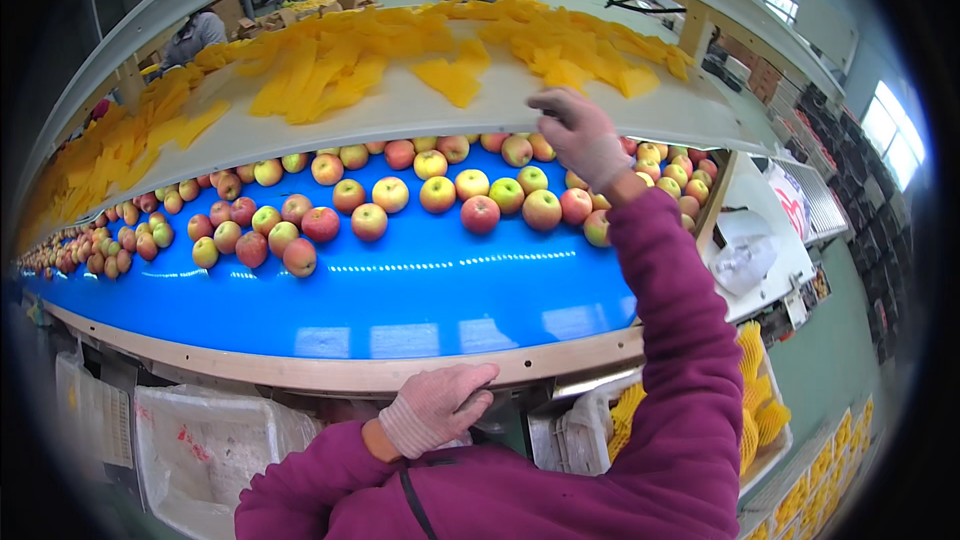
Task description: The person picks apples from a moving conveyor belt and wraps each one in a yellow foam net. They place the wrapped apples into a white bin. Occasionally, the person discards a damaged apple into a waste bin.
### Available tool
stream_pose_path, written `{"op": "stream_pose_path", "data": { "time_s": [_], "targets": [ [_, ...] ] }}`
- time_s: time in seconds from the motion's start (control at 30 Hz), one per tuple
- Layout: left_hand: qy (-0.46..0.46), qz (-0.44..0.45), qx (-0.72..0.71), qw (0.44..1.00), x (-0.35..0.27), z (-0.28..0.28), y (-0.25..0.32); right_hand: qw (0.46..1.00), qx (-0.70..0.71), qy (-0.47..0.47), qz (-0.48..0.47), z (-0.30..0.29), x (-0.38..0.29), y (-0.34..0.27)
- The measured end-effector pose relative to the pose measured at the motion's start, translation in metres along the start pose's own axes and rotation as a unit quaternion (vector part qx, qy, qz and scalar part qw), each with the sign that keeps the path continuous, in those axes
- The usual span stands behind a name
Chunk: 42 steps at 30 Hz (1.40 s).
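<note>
My right hand (579, 136), in a pale knit glove, is raised above the front edge of a grey shelf (510, 109). Its fingers are curled, and whether they pinch anything is unclear. Yellow foam net sleeves (322, 64) lie heaped on this shelf. Beneath it, many red and yellow apples (480, 214) rest on a blue conveyor belt (450, 285). My left hand (442, 405), gloved alike, is at the pale front rail (337, 373) of the belt, with its thumb apart from the fingers and nothing seen in it.
White plastic crates (202, 457) stand below the rail at left; another crate (776, 420) at right holds sleeved fruit. A white side table (757, 270) bears a clear plastic item. A co-worker (195, 37) is beyond the shelf at left, and several people are in the far background.
</note>
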<state>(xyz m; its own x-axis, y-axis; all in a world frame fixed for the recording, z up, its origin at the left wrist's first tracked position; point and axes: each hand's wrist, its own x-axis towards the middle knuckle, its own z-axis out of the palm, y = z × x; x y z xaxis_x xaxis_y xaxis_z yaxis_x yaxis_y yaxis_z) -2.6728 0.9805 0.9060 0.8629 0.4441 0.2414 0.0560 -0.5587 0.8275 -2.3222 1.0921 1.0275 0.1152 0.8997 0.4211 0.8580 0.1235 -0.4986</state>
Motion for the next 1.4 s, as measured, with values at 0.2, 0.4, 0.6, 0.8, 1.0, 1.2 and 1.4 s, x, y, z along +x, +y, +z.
{"op": "stream_pose_path", "data": {
  "time_s": [0.2,0.4,0.6,0.8,1.0,1.2,1.4],
  "targets": [
    [0.106,-0.119,0.018,0.987,-0.041,-0.034,-0.025,0.938,-0.299,-0.166,0.051,0.129,0.142,0.020],
    [0.196,-0.091,-0.008,0.976,-0.079,-0.051,-0.048,0.981,-0.183,0.066,-0.005,0.134,0.128,-0.014],
    [0.234,-0.139,-0.237,0.933,-0.074,-0.083,-0.035,0.988,-0.032,0.077,-0.132,0.106,-0.053,-0.165],
    [0.193,-0.079,-0.176,0.962,-0.100,-0.086,-0.029,0.972,0.189,-0.087,0.107,0.169,-0.209,-0.254],
    [0.145,-0.099,-0.134,0.975,-0.149,-0.091,-0.030,0.872,0.385,-0.105,0.283,0.191,-0.258,-0.303],
    [0.153,-0.067,-0.167,0.972,-0.181,-0.115,-0.014,0.783,0.484,-0.200,0.337,0.192,-0.266,-0.325],
    [0.045,-0.126,0.047,0.990,-0.199,-0.144,-0.001,0.890,0.334,-0.117,0.289,0.212,-0.273,-0.348]
  ]
}}
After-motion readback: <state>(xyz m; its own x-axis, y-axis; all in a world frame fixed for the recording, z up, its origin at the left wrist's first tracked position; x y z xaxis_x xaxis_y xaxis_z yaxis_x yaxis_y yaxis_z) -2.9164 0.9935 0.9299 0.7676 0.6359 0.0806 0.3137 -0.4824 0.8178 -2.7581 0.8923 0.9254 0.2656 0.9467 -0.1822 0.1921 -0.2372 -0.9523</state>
